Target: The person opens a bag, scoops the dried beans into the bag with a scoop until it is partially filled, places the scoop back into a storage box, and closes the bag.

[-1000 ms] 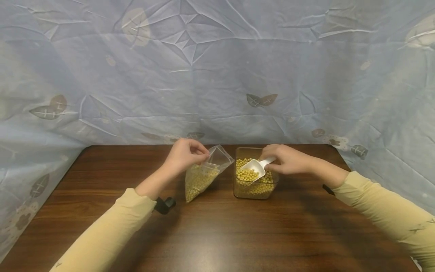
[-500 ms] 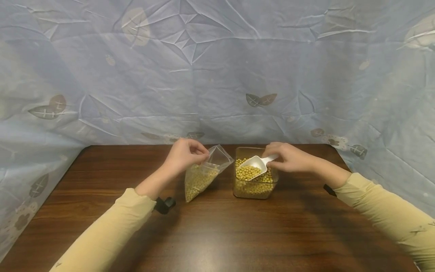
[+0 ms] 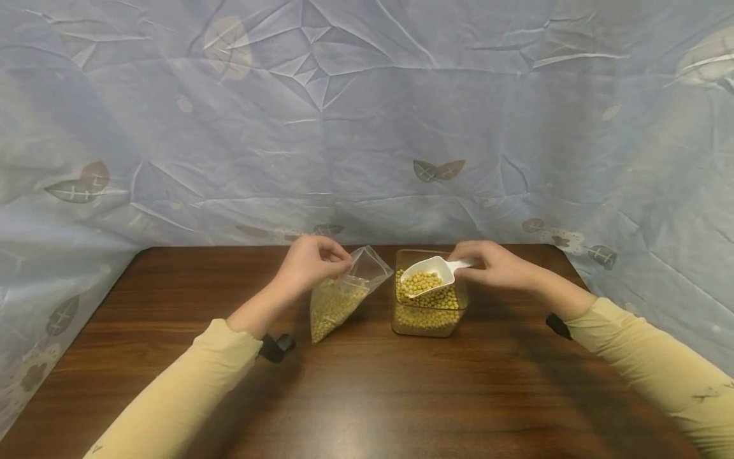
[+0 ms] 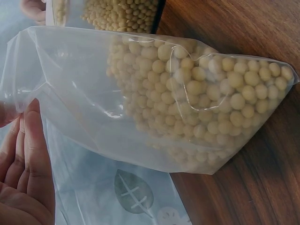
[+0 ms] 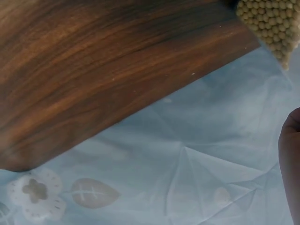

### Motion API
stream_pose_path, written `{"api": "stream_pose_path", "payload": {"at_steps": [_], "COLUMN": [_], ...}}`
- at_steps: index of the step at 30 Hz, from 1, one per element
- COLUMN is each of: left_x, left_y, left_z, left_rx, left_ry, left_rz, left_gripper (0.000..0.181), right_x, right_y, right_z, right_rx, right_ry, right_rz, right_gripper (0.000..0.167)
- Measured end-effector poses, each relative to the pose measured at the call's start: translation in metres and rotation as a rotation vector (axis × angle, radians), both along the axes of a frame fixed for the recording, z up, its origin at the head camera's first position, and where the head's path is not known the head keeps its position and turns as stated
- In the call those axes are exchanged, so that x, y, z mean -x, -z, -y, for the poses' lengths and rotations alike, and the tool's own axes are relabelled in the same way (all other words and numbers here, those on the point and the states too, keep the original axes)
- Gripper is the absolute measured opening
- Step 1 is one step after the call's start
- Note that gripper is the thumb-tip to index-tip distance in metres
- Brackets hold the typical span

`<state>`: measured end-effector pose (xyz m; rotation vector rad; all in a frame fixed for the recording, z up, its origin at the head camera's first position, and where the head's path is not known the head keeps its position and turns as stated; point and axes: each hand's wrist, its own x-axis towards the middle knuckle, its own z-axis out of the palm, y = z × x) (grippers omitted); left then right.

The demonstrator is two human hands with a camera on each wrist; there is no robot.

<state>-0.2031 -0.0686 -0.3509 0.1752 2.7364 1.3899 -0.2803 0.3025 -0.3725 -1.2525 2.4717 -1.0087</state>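
My left hand (image 3: 312,264) pinches the upper edge of a clear plastic bag (image 3: 367,264), whose lower part is filled with yellow soybeans (image 4: 201,93). The bag stands tilted on the table, its mouth leaning right. In my right hand (image 3: 490,264) is the handle of a white scoop (image 3: 450,271), heaped with soybeans. The scoop is over a clear square container (image 3: 427,325) holding more soybeans; its far side is partly hidden by the scoop. Only an edge of the right hand shows in the right wrist view, with the container's soybeans (image 5: 272,23) at the upper corner.
A dark brown wooden table (image 3: 355,395) bears the bag and the container, which stand close together. Behind it hangs a pale blue cloth (image 3: 367,127) with leaf prints, reaching round both sides. Black straps (image 3: 278,347) sit at the wrists.
My right hand has raised the scoop out of the soybeans and levelled it, shifting slightly right; its load shows fuller. The left hand and bag have stayed nearly still.
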Motion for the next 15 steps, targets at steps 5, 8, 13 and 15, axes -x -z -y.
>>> {"api": "stream_pose_path", "payload": {"at_steps": [5,8,13,15], "left_x": [0.002,0.002,0.003,0.004], "left_y": [0.000,0.000,-0.001,-0.001], "left_z": [0.000,-0.001,-0.001,-0.002], "left_rx": [-0.005,0.002,0.007,0.004], "left_ry": [-0.001,0.005,0.017,0.022], "left_rz": [0.007,0.007,0.011,0.018], "left_gripper": [0.012,0.012,0.012,0.011], "right_x": [0.001,0.003,0.007,0.008], "right_y": [0.000,0.000,-0.005,-0.009], "right_z": [-0.008,-0.012,-0.013,-0.011], "right_rx": [0.015,0.013,-0.007,-0.011], "right_ry": [0.057,0.082,0.113,0.116], "right_rz": [0.006,0.028,0.055,0.060], "right_gripper": [0.018,0.018,0.017,0.016]}}
